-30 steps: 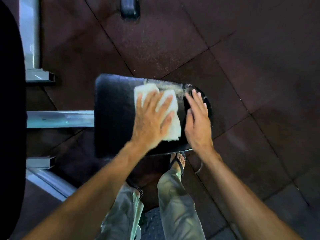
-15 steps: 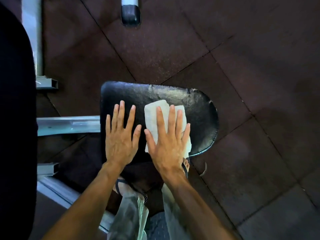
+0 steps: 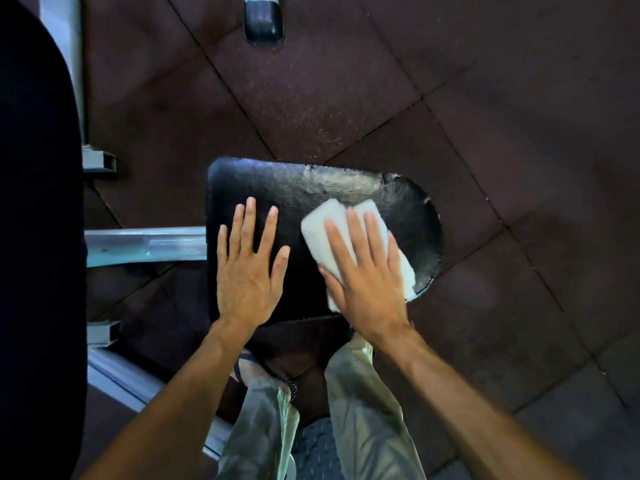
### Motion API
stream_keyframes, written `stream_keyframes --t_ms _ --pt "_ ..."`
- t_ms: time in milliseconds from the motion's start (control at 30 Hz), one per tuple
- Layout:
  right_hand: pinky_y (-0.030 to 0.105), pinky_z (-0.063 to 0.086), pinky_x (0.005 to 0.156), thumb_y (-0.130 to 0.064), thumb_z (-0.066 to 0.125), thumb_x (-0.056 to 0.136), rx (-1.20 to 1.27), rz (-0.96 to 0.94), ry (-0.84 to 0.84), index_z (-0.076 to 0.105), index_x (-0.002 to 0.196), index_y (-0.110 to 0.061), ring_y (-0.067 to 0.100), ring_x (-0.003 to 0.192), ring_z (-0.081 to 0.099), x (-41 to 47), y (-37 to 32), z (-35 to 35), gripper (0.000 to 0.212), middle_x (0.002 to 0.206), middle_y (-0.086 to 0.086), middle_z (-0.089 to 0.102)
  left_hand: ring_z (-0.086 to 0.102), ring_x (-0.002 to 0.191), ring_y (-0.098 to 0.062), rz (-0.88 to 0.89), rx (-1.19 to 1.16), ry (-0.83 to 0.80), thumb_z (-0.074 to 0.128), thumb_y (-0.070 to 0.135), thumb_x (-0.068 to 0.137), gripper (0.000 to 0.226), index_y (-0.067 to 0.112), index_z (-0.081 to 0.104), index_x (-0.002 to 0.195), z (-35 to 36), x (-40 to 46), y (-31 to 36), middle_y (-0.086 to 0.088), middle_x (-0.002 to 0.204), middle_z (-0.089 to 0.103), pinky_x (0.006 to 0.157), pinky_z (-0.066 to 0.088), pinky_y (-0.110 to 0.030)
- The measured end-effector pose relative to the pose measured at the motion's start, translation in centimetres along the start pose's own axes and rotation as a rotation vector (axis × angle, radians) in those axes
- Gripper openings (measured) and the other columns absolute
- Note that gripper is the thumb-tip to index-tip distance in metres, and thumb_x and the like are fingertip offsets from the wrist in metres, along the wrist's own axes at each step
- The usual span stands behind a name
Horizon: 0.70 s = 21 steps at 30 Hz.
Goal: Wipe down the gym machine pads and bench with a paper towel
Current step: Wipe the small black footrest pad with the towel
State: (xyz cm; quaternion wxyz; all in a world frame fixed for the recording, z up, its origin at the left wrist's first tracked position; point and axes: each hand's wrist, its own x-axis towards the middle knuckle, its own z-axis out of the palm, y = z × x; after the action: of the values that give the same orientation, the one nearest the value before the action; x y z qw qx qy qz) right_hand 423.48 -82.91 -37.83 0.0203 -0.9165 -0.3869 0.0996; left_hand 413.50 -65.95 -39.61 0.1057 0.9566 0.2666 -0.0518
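A black seat pad with a worn, scuffed far edge sits in the middle of the view. A folded white paper towel lies on its right half. My right hand presses flat on the towel, fingers stretched over it. My left hand rests palm down on the bare left half of the pad, fingers spread, holding nothing. The two hands are a small gap apart.
A grey metal frame beam runs left from the pad. A large black pad fills the left edge. A capped tube end stands at the top. Dark rubber floor tiles surround everything. My legs stand below the pad.
One second ago my left hand pressed the towel; the towel then passed under my right hand. Since then my right hand has slid it rightward, and my left hand stays flat on the pad.
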Motion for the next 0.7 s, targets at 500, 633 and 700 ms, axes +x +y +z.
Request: stream_keyframes --t_ms 500,633,700 --pt "0.055 0.03 0.116 -0.02 0.06 0.09 0.127 0.173 0.012 0.022 0.155 -0.022 0.033 0.149 0.023 2.0 -0.1 -0.8 0.075 0.161 0.008 0.029 0.008 0.153 -0.026 -0.049 -0.136 -0.127 0.028 0.042 0.104 0.056 0.02 0.022 0.155 -2.4 0.4 1.0 -0.01 0.165 0.011 0.124 0.012 -0.047" --pt "0.054 0.033 0.114 0.001 0.06 0.086 0.368 0.21 -0.187 0.018 0.155 -0.02 0.033 0.149 0.023 -2.8 -0.3 -5.6 0.083 0.16 0.01 0.027 0.023 0.15 -0.03 -0.063 -0.292 -0.278 0.04 0.033 0.102 0.053 0.01 0.036 0.15 -8.1 -2.2 3.5 -0.017 0.159 0.028 0.122 0.023 -0.044" --pt "0.054 0.036 0.112 -0.003 0.059 0.089 0.424 0.3 -0.238 0.021 0.155 -0.017 0.033 0.147 0.028 -6.7 -0.6 -8.0 0.077 0.158 0.011 0.03 0.024 0.149 -0.03 -0.035 -0.311 -0.366 0.042 0.033 0.102 0.053 0.01 0.037 0.149 -11.1 -4.5 5.2 -0.017 0.158 0.03 0.122 0.021 -0.039"
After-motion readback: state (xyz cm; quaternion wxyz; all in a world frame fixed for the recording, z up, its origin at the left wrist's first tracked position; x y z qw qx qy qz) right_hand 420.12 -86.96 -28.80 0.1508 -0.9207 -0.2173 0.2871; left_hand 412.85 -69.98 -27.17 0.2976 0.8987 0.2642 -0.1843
